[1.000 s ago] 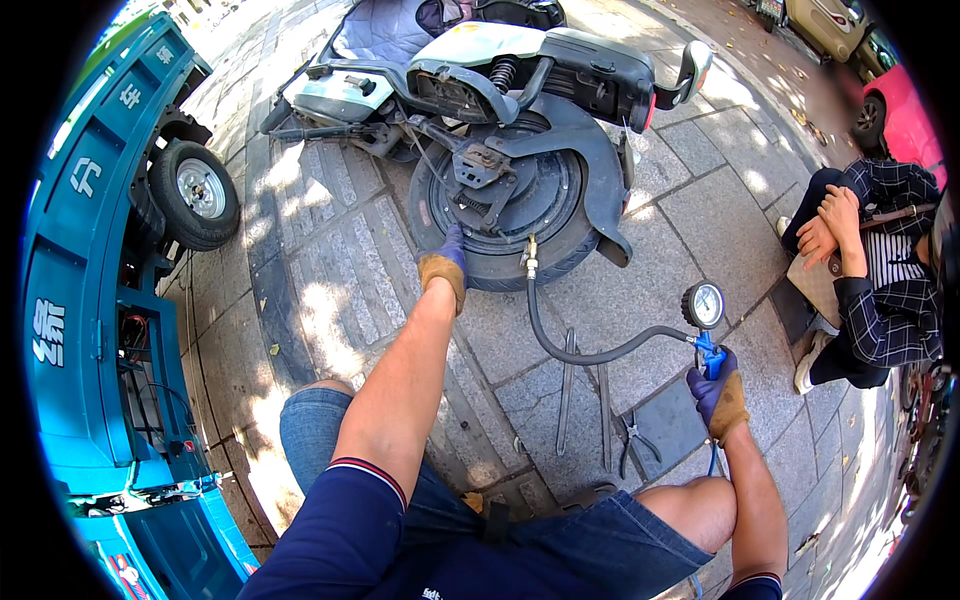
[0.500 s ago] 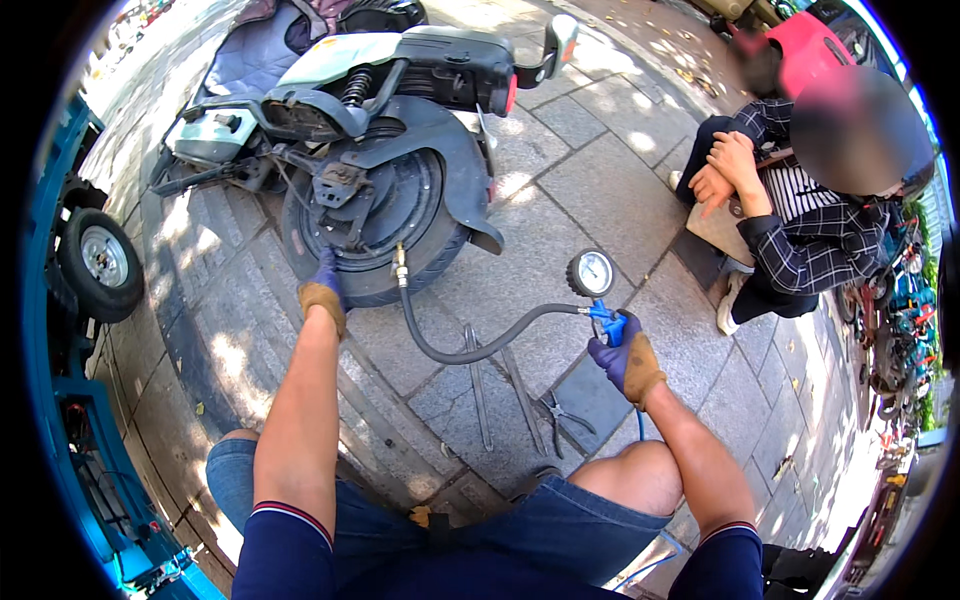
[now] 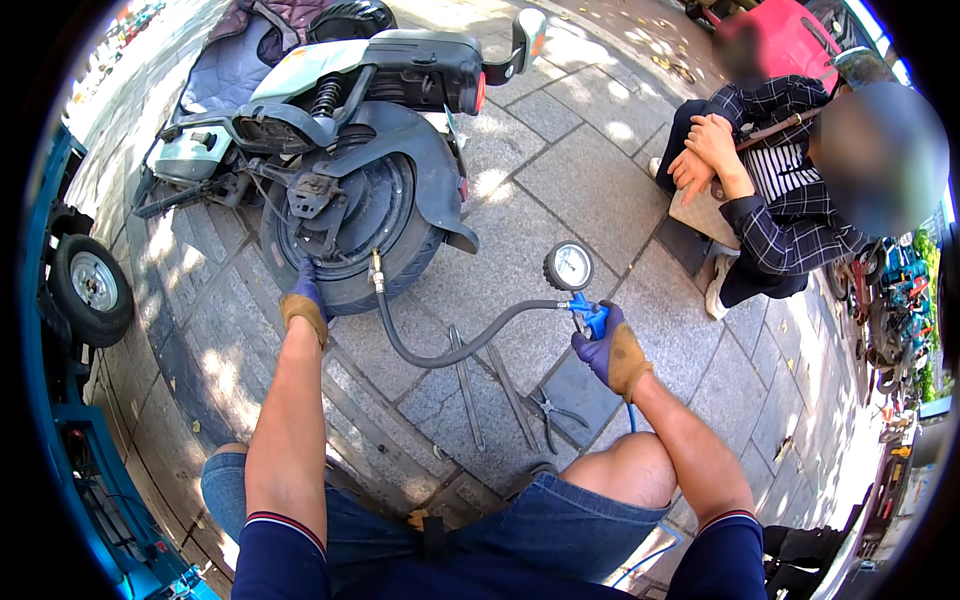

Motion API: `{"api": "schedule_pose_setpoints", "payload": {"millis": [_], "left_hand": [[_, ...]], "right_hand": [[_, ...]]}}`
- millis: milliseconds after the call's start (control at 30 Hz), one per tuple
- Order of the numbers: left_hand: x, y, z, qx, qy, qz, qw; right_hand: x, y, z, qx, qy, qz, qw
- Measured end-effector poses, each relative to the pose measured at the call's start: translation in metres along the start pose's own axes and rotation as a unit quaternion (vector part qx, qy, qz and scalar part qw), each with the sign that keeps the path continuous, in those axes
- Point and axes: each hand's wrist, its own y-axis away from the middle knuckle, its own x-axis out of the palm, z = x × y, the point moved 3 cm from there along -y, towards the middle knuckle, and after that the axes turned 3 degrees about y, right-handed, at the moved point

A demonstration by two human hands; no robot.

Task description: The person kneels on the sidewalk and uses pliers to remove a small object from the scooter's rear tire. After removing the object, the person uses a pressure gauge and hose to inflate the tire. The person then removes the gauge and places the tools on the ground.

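A scooter lies on its side, its rear wheel facing me. My left hand, in a purple-and-tan glove, grips the near edge of the tire with fingers over the sidewall. My right hand, gloved alike, is closed on a blue inflator gun with a round gauge. Its black hose curves to a brass-and-steel fitting at the wheel. Two long metal bars and pliers lie on the paving between my hands and knees.
A teal cargo vehicle with a wheel stands at left. At right a crouching person in a checked shirt has hands crossed over a beige bag. Behind are a pink vehicle and parked two-wheelers.
The view has turned right, so the scooter sits further left and less of the teal vehicle shows. My hands keep their holds on tire and inflator.
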Motion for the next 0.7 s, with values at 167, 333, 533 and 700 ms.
{"api": "schedule_pose_setpoints", "payload": {"millis": [167, 333, 533, 700], "left_hand": [[0.008, 0.000, 0.006, 0.019, -0.019, -0.004, 1.000], [-0.001, -0.002, -0.001, 0.070, -0.094, -0.055, 0.992], [-0.015, -0.014, -0.002, 0.053, -0.113, -0.059, 0.990], [0.000, 0.025, -0.009, 0.008, -0.121, -0.057, 0.991]], "right_hand": [[0.001, 0.001, -0.011, 0.002, -0.005, -0.010, 1.000], [0.005, 0.000, -0.005, -0.012, -0.018, -0.011, 1.000], [0.006, 0.000, 0.007, -0.014, 0.002, -0.008, 1.000], [-0.003, 0.003, 0.001, -0.015, 0.012, -0.017, 1.000]]}}
